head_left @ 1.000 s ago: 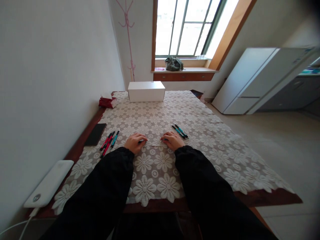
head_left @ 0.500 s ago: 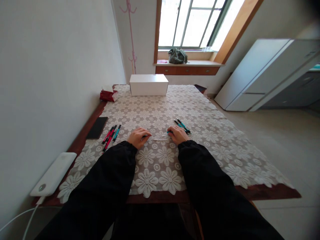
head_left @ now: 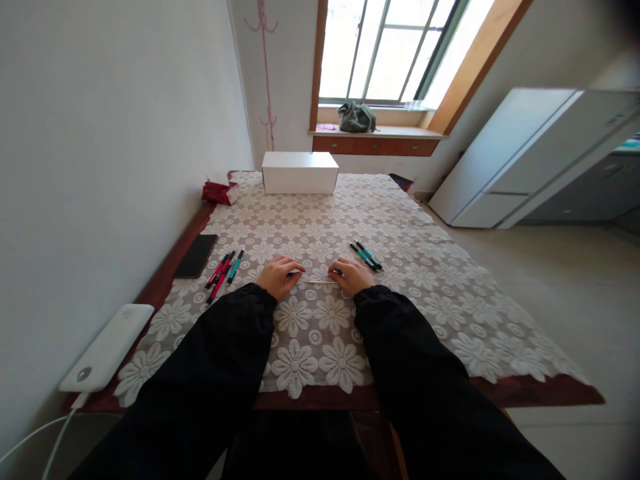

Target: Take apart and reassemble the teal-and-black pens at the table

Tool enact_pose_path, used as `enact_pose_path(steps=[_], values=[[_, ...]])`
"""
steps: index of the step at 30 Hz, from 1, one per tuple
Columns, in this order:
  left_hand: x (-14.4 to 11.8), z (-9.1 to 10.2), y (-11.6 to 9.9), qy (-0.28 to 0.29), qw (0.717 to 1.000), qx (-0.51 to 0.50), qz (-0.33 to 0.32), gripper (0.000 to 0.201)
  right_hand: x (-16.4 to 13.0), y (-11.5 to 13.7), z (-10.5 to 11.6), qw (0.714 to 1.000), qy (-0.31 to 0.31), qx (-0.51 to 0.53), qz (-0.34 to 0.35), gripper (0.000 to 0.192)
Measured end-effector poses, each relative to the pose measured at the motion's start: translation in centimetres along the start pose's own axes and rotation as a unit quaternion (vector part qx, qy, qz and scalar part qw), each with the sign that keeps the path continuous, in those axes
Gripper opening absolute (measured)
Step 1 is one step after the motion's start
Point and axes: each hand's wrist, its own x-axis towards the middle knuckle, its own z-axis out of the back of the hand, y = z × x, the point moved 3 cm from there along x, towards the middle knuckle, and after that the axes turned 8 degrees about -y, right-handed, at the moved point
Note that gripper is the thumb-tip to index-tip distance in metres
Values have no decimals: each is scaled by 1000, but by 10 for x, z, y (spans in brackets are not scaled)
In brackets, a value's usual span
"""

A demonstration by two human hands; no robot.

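My left hand (head_left: 279, 277) rests on the lace cloth with thumb and fingers closed on a small dark pen part (head_left: 292, 273), mostly hidden by the fingers. Facing it, my right hand (head_left: 352, 275) pinches another pen part (head_left: 337, 271), dark with a hint of teal; the grip covers most of it. Between the hands a thin white stick (head_left: 320, 282) lies on the cloth, its right end reaching my right fingers. Beyond my right hand lie two teal-and-black pens (head_left: 367, 255). Left of my left hand are several red-and-black pens (head_left: 219, 275) and one teal pen (head_left: 236, 266).
The lace tablecloth (head_left: 400, 220) covers a dark red table. A white box (head_left: 300, 173) stands at the far end, with a red tissue pack (head_left: 219, 192) to its left. Along the left edge lie a black phone-like slab (head_left: 196, 256) and a white power bank (head_left: 107, 347) with a cable.
My right hand has shifted slightly left, nearer to my left hand, and covers more of the white stick. Less teal shows in its fingers. My left hand stays nearly in place.
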Motion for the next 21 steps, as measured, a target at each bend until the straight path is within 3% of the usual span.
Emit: enact_pose_path(steps=[8,14,21], values=[[-1,-3,-15,-39,999,4,7,11,-1,27,10,993,-86,51,63,11],[-4,-1,-24,-51,999,-13,-11,17,-6,54,8,984,-87,114,107,12],[-6,-4,-28,-41,999,-13,-22,16,-9,61,8,976,-90,159,117,13]])
